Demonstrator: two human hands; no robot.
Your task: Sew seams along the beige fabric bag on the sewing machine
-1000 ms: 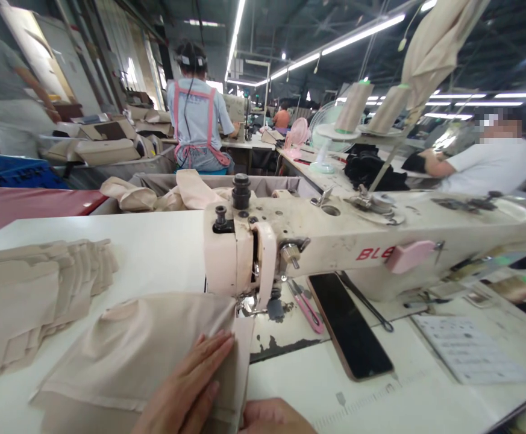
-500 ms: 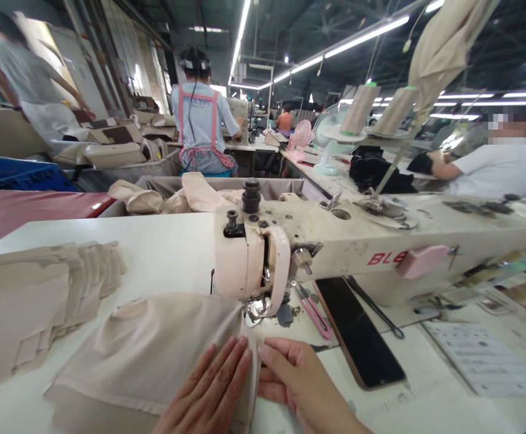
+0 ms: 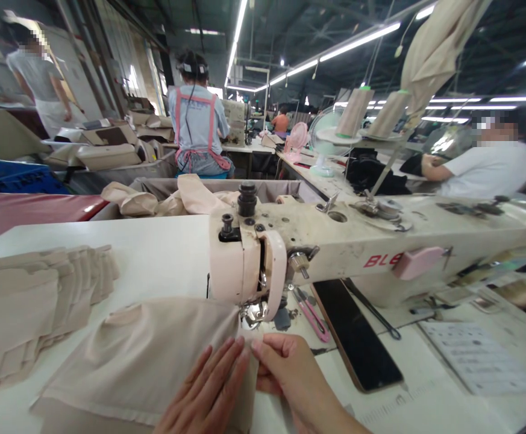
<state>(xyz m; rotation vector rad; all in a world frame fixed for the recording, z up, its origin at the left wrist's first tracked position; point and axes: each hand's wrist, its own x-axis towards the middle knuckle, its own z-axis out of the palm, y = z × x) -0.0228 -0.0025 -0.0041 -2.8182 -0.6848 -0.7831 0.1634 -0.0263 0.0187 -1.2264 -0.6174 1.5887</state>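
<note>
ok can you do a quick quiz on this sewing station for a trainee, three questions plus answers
1. Multiple choice: what colour is the handle of the thread snips lying beside the smartphone?
a) green
b) pink
c) blue

2. True or false: the left hand lies flat on the beige fabric, its fingers stretched towards the presser foot.

3. Fill in the blank: the right hand holds the beige fabric between thumb and fingers by its ____.

Key: 1 b; 2 true; 3 edge.
</note>
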